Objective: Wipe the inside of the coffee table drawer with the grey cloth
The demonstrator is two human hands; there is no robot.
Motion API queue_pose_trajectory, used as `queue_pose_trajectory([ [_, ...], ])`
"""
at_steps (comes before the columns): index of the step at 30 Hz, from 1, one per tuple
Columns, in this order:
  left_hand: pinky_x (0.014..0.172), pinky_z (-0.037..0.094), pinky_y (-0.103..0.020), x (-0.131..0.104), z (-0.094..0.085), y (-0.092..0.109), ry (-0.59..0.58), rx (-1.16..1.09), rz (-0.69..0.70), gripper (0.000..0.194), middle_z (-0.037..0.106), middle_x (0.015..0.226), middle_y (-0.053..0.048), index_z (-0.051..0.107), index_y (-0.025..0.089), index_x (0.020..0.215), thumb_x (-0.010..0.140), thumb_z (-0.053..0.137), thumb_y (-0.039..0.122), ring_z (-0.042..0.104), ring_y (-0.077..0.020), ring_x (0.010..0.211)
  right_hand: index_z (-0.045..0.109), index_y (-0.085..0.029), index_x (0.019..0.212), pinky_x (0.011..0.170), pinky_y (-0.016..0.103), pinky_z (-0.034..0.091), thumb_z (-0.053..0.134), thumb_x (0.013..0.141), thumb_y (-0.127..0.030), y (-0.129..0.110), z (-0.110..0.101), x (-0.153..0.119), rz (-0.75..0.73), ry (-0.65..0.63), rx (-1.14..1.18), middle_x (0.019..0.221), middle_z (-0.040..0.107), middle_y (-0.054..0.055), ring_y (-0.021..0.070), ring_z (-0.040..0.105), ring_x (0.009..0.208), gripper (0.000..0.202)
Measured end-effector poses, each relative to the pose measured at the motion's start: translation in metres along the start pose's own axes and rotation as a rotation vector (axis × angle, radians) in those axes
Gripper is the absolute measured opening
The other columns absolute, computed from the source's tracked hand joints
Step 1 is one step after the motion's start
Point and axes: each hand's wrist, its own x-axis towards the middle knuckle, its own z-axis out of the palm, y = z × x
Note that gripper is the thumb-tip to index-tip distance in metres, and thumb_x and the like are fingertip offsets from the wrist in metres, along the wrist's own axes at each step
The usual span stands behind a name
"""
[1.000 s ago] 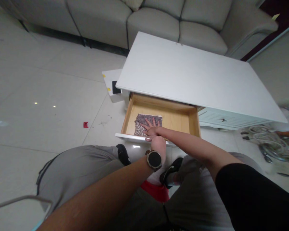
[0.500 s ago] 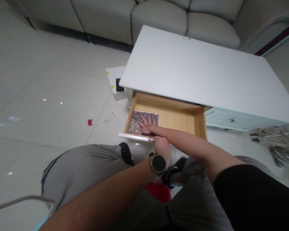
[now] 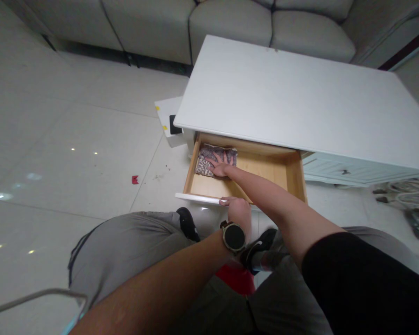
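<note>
Fingers of the right hand (image 3: 220, 166) lie spread and flat on the folded patterned cloth (image 3: 209, 161), which sits in the back left corner of the open wooden drawer (image 3: 265, 174), so the palm seems to press it down. Left hand (image 3: 238, 212), with 1 watch (image 3: 233, 236) at the wrist, curls closed over the white drawer front (image 3: 195, 198), likely to steady it under the white table (image 3: 300, 97).

Pale bare-wood drawer (image 3: 265, 167), patterned soft cloth (image 3: 206, 160), matt white tabletop (image 3: 300, 97), glossy floor tiles (image 3: 73, 139)
</note>
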Motion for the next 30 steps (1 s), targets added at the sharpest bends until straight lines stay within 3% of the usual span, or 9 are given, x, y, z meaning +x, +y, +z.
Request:
queue_pose_trajectory([
  [7,0.088,0.058,-0.053,0.002,0.003,-0.001,-0.004,0.001,0.011,0.045,0.065,0.127,-0.036,0.064,-0.006,0.132,0.095,0.04,0.002,0.064,-0.0453,0.121,0.012,-0.053,0.161,0.116,0.076,-0.009,0.028,0.098,-0.069,0.02,-0.009,0.01,-0.059,0.004,-0.022,0.173,-0.011,-0.012,0.0411,-0.02,0.155,0.067],
  [14,0.088,0.058,-0.051,0.004,0.003,-0.001,-0.049,-0.003,0.016,0.048,0.067,0.129,-0.03,0.065,0.002,0.134,0.095,0.038,0.004,0.066,-0.0411,0.12,0.016,-0.055,0.16,0.118,0.074,-0.005,0.028,0.097,-0.07,0.063,-0.01,-0.008,-0.085,0.01,-0.079,0.174,-0.008,-0.013,0.0402,-0.015,0.157,0.065],
  [19,0.086,0.059,-0.05,0.007,0.009,0.002,-0.005,0.047,-0.012,0.045,0.069,0.124,-0.03,0.065,0.0,0.132,0.095,0.039,0.002,0.067,-0.0405,0.118,0.017,-0.053,0.161,0.119,0.074,-0.001,0.027,0.097,-0.07,0.118,-0.007,-0.032,-0.029,0.025,-0.115,0.174,-0.007,-0.013,0.0407,-0.011,0.157,0.067],
  [27,0.083,0.06,-0.052,0.004,0.006,-0.001,-0.009,0.062,0.051,0.043,0.07,0.12,-0.033,0.065,-0.004,0.13,0.094,0.042,0.001,0.069,-0.0432,0.114,0.017,-0.048,0.163,0.118,0.077,0.011,0.022,0.097,-0.071,0.232,0.004,-0.086,0.167,0.036,-0.208,0.175,-0.001,-0.004,0.0446,0.0,0.157,0.07],
  [30,0.082,0.06,-0.051,0.002,0.004,-0.001,-0.003,0.047,0.054,0.044,0.07,0.119,-0.032,0.066,-0.003,0.13,0.093,0.042,0.0,0.069,-0.0428,0.113,0.016,-0.047,0.163,0.12,0.074,0.01,0.022,0.098,-0.068,0.259,0.011,-0.102,0.196,0.044,-0.249,0.175,-0.001,-0.004,0.0428,0.0,0.158,0.069],
])
